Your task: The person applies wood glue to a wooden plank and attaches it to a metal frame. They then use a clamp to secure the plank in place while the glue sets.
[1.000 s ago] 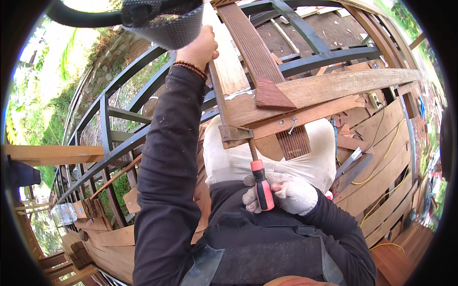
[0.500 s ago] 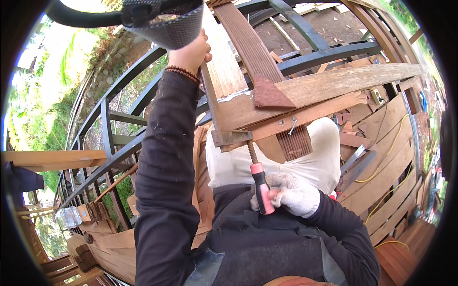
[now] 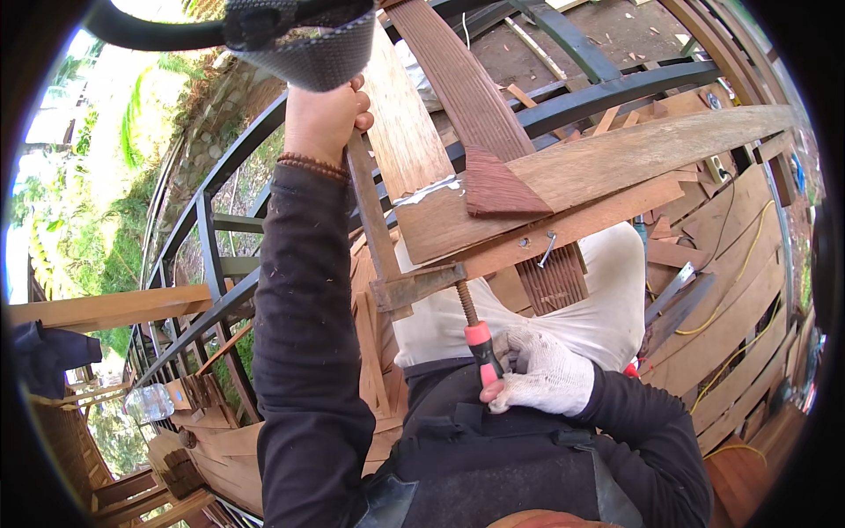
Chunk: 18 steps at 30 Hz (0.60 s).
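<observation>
My left hand [image 3: 321, 119] is raised, bare with a bead bracelet, and grips the top of a metal bar clamp [image 3: 374, 224] set against light wooden planks [image 3: 528, 198]. My right hand [image 3: 541, 378], in a white knit glove, holds the clamp's red and black screw handle [image 3: 481, 350] just below the planks. The clamp's lower jaw [image 3: 421, 286] sits under the planks' edge. A dark reddish wood piece [image 3: 497, 187] lies on top of the planks.
A dark metal curved railing [image 3: 220, 255] runs on the left and behind. A wooden deck with yellow cords [image 3: 731, 299] and offcuts lies right. A plastic bottle [image 3: 148, 403] rests among wood scraps lower left. A bent screw [image 3: 547, 246] sticks out of a plank.
The view has shifted slightly; my left hand sits a little higher on the clamp bar. My right hand has stayed on the screw handle with a slightly changed grip.
</observation>
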Each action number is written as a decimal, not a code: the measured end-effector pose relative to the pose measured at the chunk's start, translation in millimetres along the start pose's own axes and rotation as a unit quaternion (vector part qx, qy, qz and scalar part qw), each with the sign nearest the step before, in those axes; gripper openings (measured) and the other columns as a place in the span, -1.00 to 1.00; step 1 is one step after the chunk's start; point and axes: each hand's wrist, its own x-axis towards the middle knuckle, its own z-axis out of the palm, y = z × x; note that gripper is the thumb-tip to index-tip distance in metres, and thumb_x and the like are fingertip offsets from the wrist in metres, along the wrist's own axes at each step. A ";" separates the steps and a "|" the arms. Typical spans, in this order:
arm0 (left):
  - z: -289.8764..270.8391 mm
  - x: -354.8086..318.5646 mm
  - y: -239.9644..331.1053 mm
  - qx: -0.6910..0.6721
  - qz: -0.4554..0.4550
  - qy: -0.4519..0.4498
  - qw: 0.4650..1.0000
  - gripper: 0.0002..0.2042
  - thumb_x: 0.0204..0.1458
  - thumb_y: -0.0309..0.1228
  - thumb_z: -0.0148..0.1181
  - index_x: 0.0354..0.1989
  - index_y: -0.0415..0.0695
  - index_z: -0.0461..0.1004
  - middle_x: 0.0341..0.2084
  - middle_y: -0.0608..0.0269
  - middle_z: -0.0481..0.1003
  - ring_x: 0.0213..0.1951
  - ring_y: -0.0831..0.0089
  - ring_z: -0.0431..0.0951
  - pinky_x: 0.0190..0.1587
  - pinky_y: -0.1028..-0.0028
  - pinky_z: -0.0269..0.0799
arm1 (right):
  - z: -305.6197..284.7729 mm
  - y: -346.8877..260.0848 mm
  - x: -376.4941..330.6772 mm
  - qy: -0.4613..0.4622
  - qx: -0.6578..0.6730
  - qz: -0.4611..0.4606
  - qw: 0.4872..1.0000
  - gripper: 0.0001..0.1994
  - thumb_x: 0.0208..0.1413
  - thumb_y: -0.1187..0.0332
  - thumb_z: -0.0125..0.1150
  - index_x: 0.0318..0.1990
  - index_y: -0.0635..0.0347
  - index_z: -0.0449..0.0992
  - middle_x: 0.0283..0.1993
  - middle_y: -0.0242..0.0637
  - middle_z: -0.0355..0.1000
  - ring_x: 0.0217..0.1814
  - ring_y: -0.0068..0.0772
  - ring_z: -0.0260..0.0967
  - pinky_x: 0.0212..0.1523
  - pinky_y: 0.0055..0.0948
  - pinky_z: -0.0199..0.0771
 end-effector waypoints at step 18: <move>6.7 -2.7 5.1 0.018 0.004 -0.019 1.000 -0.93 0.35 -0.51 -0.05 -0.10 -0.18 0.35 -0.44 0.30 0.34 -0.62 0.58 0.27 -0.63 0.49 0.19 | -49.4 -113.5 45.8 0.347 -0.660 -0.310 0.590 -0.57 -0.05 0.31 0.41 0.02 0.22 0.55 0.02 -0.09 0.51 0.13 0.02 0.43 0.20 -0.08 0.34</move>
